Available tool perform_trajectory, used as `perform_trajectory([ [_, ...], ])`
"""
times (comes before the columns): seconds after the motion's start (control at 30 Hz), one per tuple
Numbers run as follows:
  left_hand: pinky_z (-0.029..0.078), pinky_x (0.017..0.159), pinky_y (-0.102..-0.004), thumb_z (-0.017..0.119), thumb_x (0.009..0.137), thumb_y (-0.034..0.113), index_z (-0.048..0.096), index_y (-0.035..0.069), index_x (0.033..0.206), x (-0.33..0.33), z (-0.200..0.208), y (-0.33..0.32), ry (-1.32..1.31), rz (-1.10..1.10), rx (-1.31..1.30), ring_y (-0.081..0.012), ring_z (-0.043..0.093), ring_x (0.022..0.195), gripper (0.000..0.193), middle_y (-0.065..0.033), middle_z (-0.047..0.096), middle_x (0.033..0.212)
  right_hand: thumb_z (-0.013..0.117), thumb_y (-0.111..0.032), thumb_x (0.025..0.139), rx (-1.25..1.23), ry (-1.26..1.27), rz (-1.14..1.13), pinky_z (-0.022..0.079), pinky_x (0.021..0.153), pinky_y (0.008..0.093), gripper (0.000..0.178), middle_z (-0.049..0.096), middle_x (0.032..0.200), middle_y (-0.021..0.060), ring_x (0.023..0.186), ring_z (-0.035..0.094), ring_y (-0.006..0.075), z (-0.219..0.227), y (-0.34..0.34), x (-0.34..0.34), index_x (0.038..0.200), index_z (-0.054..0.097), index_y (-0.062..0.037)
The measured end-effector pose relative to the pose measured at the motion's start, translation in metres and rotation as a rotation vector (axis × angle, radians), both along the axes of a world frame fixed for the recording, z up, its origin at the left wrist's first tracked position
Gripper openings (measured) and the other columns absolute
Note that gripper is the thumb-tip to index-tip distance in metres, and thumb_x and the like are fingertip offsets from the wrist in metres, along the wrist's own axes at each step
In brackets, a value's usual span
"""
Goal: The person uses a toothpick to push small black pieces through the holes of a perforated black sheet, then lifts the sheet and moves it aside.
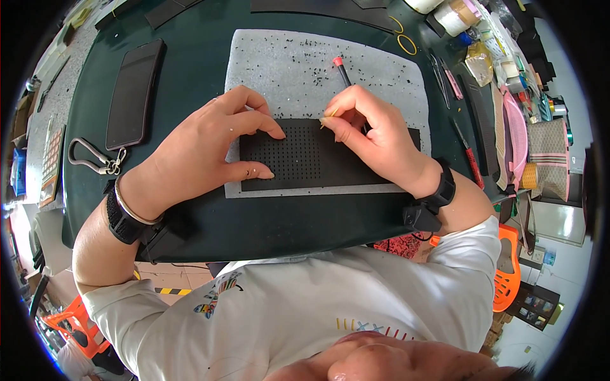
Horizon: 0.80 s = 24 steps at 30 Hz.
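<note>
A black sheet (340, 162) punched with rows of small holes on its left half lies on a white foam mat (279, 73). My left hand (210, 143) rests at the sheet's left end, thumb and forefinger apart with their tips on its surface. At the sheet's far edge, just right of the holes, my right hand (372, 130) is closed in a pinch on a thin yellowish stick (328, 119). A dark rod with a red end (338, 63) sticks out behind the right fingers, its lower part tucked into the hand. Small black bits are scattered over the mat.
On the dark green table lie a phone (133, 95) with a wrist strap (95, 159) at left. At right are tweezers (440, 79), a pink-handled tool (453, 84), a red-handled tool (473, 168) and yellow-handled scissors (405, 39). Tape rolls (454, 18) stand beyond.
</note>
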<state>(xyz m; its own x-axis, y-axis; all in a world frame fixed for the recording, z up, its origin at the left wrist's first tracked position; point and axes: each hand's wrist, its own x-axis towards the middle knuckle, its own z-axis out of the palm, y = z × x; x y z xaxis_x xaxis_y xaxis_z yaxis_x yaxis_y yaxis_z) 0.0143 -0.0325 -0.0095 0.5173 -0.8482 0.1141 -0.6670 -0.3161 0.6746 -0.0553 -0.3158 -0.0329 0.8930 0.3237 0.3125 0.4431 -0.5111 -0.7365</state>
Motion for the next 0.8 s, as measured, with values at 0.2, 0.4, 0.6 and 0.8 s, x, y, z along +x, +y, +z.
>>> perform_trajectory([
  [0.2,0.052,0.099,-0.0368,0.093,0.073,0.014,0.073,0.007,0.117,0.001,0.001,-0.001,0.005,0.0,0.003,-0.0267,0.06,0.111,0.049,-0.0084,0.056,0.121,0.07,0.0,0.1,0.055,0.036,-0.01,0.051,0.064,0.022,0.011,0.067,0.099,0.0049,0.072,0.065,0.0071,-0.002,-0.002,-0.001,0.103,0.059,-0.0025],
  [0.4,0.053,0.099,-0.036,0.093,0.074,0.013,0.072,0.007,0.117,0.001,0.004,0.0,-0.02,-0.006,0.007,-0.0256,0.061,0.109,0.048,-0.008,0.056,0.121,0.07,-0.001,0.1,0.009,-0.005,0.033,0.051,0.064,0.0221,0.011,0.067,0.097,0.004,0.072,0.064,0.0071,-0.001,0.0,0.001,0.103,0.06,-0.0026],
  [0.6,0.053,0.097,-0.036,0.092,0.076,0.013,0.071,0.008,0.118,0.001,0.019,-0.01,0.096,-0.001,0.11,-0.0246,0.061,0.105,0.047,-0.0078,0.057,0.121,0.07,-0.006,0.102,0.022,0.029,0.015,0.051,0.067,0.0229,0.011,0.067,0.094,0.0031,0.074,0.064,0.0072,0.001,-0.001,0.001,0.104,0.059,-0.0029],
  [0.8,0.056,0.089,-0.0403,0.088,0.083,0.023,0.069,0.013,0.117,-0.014,0.027,-0.027,-0.019,0.094,0.251,-0.0284,0.066,0.105,0.041,-0.0072,0.058,0.121,0.069,-0.012,0.104,0.173,0.184,0.014,0.053,0.07,0.0241,0.013,0.068,0.094,0.0015,0.076,0.064,0.0077,0.002,-0.006,0.007,0.104,0.059,-0.0043],
])
